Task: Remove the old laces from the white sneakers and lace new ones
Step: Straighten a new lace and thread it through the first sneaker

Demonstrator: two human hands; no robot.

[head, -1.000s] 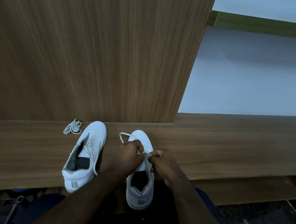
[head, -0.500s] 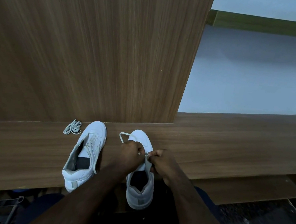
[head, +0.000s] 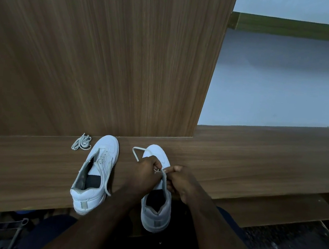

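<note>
At lower centre of the frame, the left hand [head: 144,174] and right hand [head: 180,183] both pinch the lace [head: 136,154] over the right sneaker [head: 156,210], which sits on the wooden ledge [head: 256,163]. The left sneaker [head: 94,177] lies just left of it, with a loose bundle of laces [head: 82,142] near its toe.

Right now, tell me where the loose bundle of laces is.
The loose lace bundle lies on the wooden ledge at left, beside the left sneaker's toe, against the wood panel.
</note>
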